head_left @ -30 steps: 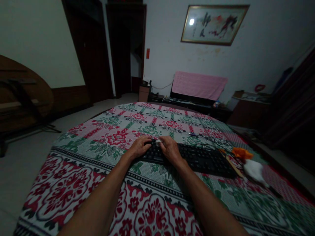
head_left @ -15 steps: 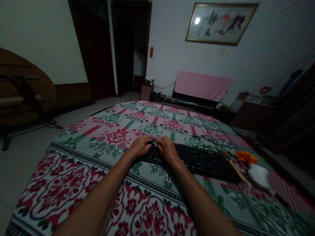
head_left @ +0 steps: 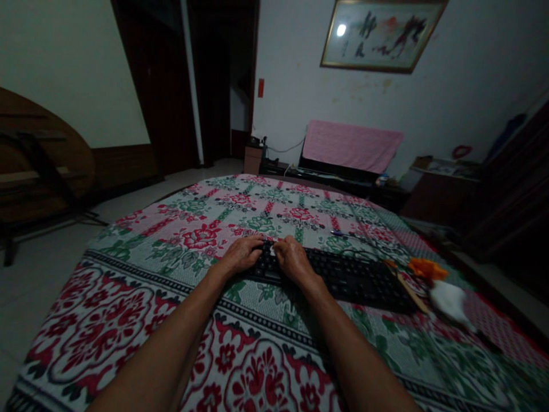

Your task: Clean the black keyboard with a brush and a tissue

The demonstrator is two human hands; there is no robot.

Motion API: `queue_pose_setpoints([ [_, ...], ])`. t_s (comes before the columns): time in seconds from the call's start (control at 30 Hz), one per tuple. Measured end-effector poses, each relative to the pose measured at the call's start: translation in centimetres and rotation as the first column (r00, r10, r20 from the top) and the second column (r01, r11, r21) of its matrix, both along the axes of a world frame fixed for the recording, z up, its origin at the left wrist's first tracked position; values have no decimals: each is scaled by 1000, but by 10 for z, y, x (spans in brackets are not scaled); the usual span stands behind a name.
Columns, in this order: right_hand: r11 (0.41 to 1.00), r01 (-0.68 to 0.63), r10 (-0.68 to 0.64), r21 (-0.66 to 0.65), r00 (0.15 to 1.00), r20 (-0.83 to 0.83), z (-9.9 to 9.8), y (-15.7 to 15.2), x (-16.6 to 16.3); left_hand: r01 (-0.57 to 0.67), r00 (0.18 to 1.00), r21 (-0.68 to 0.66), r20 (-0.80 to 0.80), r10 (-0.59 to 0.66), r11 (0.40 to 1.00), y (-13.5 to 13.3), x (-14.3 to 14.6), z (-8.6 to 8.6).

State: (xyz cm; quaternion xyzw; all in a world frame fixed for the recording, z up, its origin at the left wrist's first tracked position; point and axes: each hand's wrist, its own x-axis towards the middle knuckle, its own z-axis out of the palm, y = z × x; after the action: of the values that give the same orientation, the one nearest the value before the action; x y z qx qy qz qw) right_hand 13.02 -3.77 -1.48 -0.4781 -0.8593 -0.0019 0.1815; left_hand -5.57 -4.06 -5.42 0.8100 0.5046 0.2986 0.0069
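Observation:
A black keyboard (head_left: 351,277) lies slantwise on a flowered cloth (head_left: 257,309). At its left end is my left hand (head_left: 240,256), its fingers bent over the keyboard's edge and gripping it. My right hand (head_left: 295,258) rests over the keys a little to the right, thumb and fingers pinched together. From that pinch a small white scrap (head_left: 272,250) shows against the keys; its kind is too small to tell. The right hand and forearm hide part of the keyboard.
Right of the keyboard lie a flat wooden stick (head_left: 412,293), an orange cloth (head_left: 428,268) and a white object with a dark handle (head_left: 448,300). Behind it are a thin pen-like item (head_left: 337,233) and a dark cable (head_left: 364,253). A pink towel (head_left: 351,144) hangs farther back.
The view has shifted slightly, so everything sits a little left and higher. My right fingers have moved slightly away from my left hand, showing more of the white scrap.

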Motion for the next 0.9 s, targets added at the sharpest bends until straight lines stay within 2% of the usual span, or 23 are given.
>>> queue_pose_setpoints([
  [0.2,1000,-15,16,19,1000,-23,0,4,5,13,1000,-8,-7,-13,1000,-1,1,2],
  [0.3,994,-75,81,83,993,-83,-7,5,0,21,1000,0,-8,-21,1000,-1,2,3],
  [0.4,989,-117,124,93,990,-73,-10,3,-2,19,1000,7,4,-19,1000,-2,2,4],
  [0.6,999,-10,12,33,998,-62,-8,1,4,8,1000,-6,-9,-8,1000,-4,3,5],
  [0.77,996,5,8,84,988,-154,-15,8,6,11,1000,1,-1,-11,1000,-5,4,7],
  [0.9,996,-24,31,87,996,-82,-15,7,3,26,999,-8,18,-26,1000,-4,4,8],
])
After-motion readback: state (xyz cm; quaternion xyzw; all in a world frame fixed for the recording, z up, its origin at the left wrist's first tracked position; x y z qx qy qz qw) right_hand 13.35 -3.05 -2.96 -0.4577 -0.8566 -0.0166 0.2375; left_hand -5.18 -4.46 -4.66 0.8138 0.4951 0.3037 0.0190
